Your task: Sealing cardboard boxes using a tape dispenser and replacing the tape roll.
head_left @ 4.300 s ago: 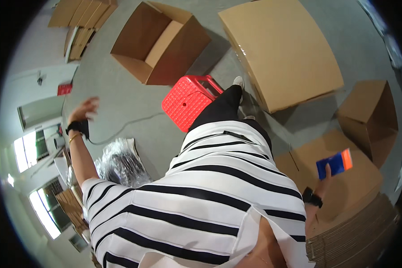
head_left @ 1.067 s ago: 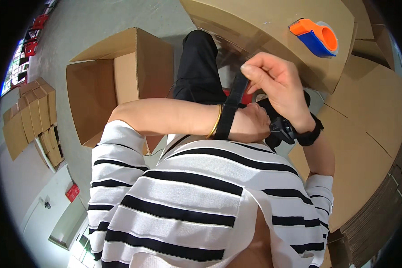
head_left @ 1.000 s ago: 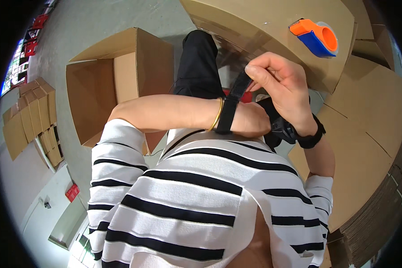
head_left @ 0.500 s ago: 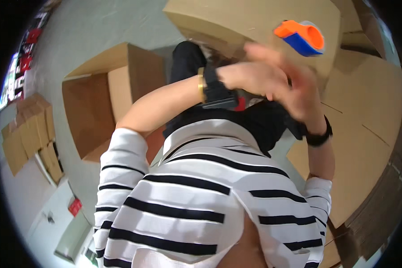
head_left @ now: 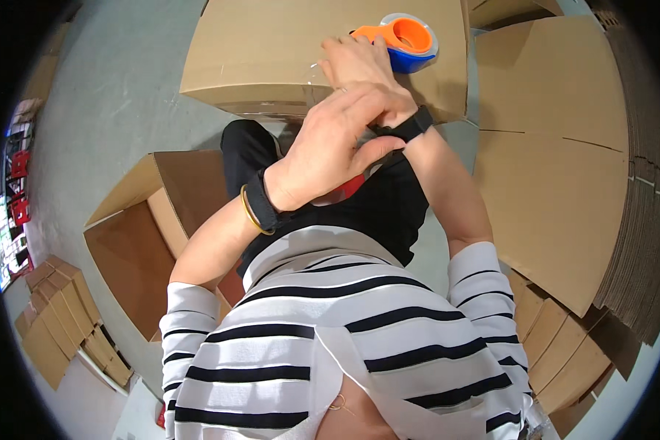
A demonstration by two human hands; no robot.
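My left hand (head_left: 334,143) reaches across to my right wrist. Its thumb and forefinger are closed around the black wristband (head_left: 419,123) there. My right hand (head_left: 363,62) is stretched over a closed cardboard box (head_left: 264,48), back upward, fingers apart and slightly bent. Beside those fingers lies an orange and blue tape dispenser (head_left: 412,60), resting on the box top. The hand partly covers the dispenser's near side, and I cannot tell whether they touch. On my left wrist are another black band (head_left: 258,199) and a gold bangle (head_left: 249,211).
An open, tipped cardboard box (head_left: 191,187) stands on the floor at left. Flat cardboard sheets (head_left: 550,183) are stacked at right, with folded cartons (head_left: 557,345) nearer to me. More cartons (head_left: 55,315) stand at far left. A strip of clear tape shows on the closed box's near edge.
My hands were blurred and crossed over each other; now the left one holds the right wristband. The right hand has stretched out beside the dispenser. The whole view has shifted.
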